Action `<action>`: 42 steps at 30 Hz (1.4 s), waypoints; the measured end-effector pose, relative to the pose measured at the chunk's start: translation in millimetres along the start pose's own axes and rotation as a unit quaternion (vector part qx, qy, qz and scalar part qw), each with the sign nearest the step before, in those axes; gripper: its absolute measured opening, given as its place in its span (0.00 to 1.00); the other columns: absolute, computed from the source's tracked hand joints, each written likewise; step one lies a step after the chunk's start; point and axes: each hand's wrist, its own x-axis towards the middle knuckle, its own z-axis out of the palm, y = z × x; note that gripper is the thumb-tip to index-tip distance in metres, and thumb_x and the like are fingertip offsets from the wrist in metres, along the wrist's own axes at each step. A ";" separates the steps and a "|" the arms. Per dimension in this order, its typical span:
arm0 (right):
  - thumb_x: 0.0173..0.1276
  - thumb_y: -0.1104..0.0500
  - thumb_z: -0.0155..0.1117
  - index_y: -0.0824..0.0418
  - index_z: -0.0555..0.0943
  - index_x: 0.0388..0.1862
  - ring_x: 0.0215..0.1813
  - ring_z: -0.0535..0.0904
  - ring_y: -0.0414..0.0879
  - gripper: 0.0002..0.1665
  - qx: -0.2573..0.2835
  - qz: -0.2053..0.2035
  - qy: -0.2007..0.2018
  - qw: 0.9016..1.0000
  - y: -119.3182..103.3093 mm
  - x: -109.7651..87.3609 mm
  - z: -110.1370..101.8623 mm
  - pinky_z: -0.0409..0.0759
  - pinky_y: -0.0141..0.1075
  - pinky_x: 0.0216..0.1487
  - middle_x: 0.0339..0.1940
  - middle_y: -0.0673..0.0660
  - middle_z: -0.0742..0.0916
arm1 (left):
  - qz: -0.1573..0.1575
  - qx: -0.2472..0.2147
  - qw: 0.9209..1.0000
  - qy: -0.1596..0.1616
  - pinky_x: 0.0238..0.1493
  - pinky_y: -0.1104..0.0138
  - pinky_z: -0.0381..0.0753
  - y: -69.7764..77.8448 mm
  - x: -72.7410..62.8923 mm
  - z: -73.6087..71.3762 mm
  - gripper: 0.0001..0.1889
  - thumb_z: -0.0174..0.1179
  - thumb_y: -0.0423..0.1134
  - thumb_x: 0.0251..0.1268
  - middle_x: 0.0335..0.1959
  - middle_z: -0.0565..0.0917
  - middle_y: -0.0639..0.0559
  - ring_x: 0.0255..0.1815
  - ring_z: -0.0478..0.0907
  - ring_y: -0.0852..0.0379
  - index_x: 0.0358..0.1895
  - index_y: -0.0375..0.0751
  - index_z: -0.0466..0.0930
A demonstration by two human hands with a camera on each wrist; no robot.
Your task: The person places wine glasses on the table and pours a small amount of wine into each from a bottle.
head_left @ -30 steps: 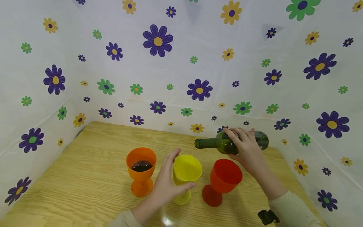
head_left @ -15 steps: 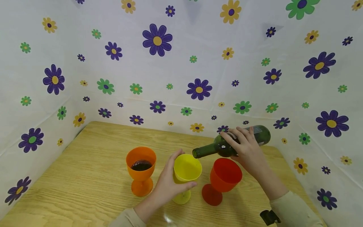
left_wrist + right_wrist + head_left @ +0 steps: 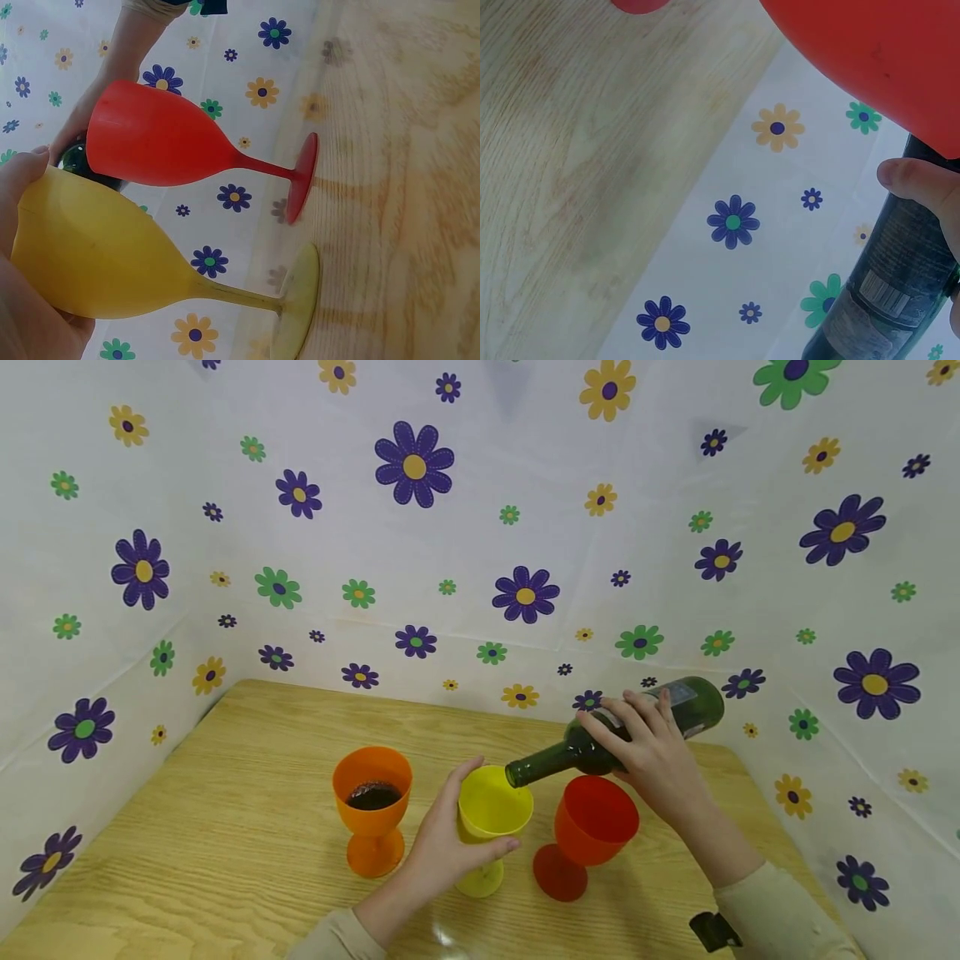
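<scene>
My left hand curls round the bowl of a yellow goblet, which stands upright on the table; its bowl and foot show in the left wrist view. With my right hand I grip a green wine bottle round its body. The bottle tilts down to the left, its mouth over the right side of the yellow goblet's rim. No liquid shows inside the yellow bowl. Beneath the bottle stands a red goblet. An orange goblet holding dark liquid stands left of my left hand.
The wooden table is bordered at the back and sides by a white flower-print sheet. The red goblet sits close to the yellow one, below the bottle and my right forearm. A black strap piece hangs by the right sleeve.
The bottle has gone from nearly level to tilted, its base rising and its mouth dropping left over the yellow goblet. My left hand has closed round that goblet's bowl.
</scene>
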 end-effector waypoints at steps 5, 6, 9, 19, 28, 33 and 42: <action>0.33 0.63 0.86 0.46 0.71 0.66 0.64 0.65 0.66 0.57 -0.006 -0.007 0.002 1.000 -0.5 0.3 -1.1 0.46 0.66 0.66 0.60 0.65 0.74 | 0.001 0.005 1.000 -0.003 0.61 0.47 0.67 -1.3 0.2 -0.6 0.49 0.75 0.53 0.45 0.67 0.66 0.57 0.63 0.68 0.52 0.70 0.69 0.53; 0.33 0.63 0.86 0.46 0.71 0.66 0.64 0.65 0.66 0.57 -0.007 -0.008 0.003 1.000 -0.5 0.3 -1.2 0.47 0.66 0.66 0.60 0.65 0.74 | 0.001 0.006 1.000 -0.004 0.61 0.46 0.66 -1.3 0.3 -0.6 0.49 0.75 0.53 0.45 0.67 0.66 0.57 0.63 0.67 0.52 0.70 0.70 0.53; 0.32 0.64 0.86 0.46 0.71 0.67 0.65 0.64 0.66 0.57 -0.007 -0.009 0.004 1.000 -0.4 0.5 -1.5 0.48 0.68 0.65 0.61 0.64 0.74 | 0.001 0.006 1.000 -0.003 0.61 0.46 0.66 -0.9 0.1 -0.6 0.49 0.75 0.53 0.44 0.66 0.66 0.57 0.63 0.67 0.52 0.70 0.71 0.53; 0.32 0.65 0.86 0.46 0.70 0.67 0.65 0.64 0.66 0.59 -0.008 -0.004 0.003 1.000 0.0 0.3 -3.6 0.48 0.67 0.65 0.61 0.64 0.73 | -0.004 0.007 1.000 -0.003 0.61 0.43 0.64 -0.1 0.2 -1.0 0.49 0.75 0.55 0.43 0.66 0.66 0.58 0.64 0.65 0.52 0.69 0.72 0.54; 0.32 0.66 0.85 0.45 0.70 0.67 0.65 0.63 0.66 0.59 -0.006 -0.001 0.001 1.000 -0.4 0.4 -3.8 0.49 0.68 0.64 0.61 0.64 0.73 | -0.008 0.006 1.000 -0.005 0.62 0.43 0.63 -0.2 0.5 -1.3 0.49 0.75 0.54 0.43 0.66 0.66 0.57 0.64 0.65 0.51 0.70 0.71 0.54; 0.31 0.66 0.85 0.45 0.70 0.67 0.65 0.64 0.66 0.60 -0.007 -0.001 0.002 1.000 -0.6 0.5 -4.2 0.49 0.68 0.65 0.61 0.64 0.73 | -0.011 0.008 1.000 -0.005 0.62 0.43 0.62 0.0 0.0 -1.3 0.49 0.75 0.54 0.43 0.66 0.66 0.56 0.64 0.65 0.51 0.70 0.71 0.54; 0.33 0.65 0.85 0.45 0.69 0.69 0.66 0.63 0.66 0.60 -0.014 -0.005 -0.009 1.000 -1.5 -0.6 -4.2 0.49 0.67 0.65 0.62 0.65 0.73 | -0.006 0.018 1.000 0.000 0.62 0.42 0.62 0.7 -0.9 -1.1 0.49 0.76 0.52 0.43 0.65 0.67 0.56 0.64 0.65 0.50 0.69 0.72 0.54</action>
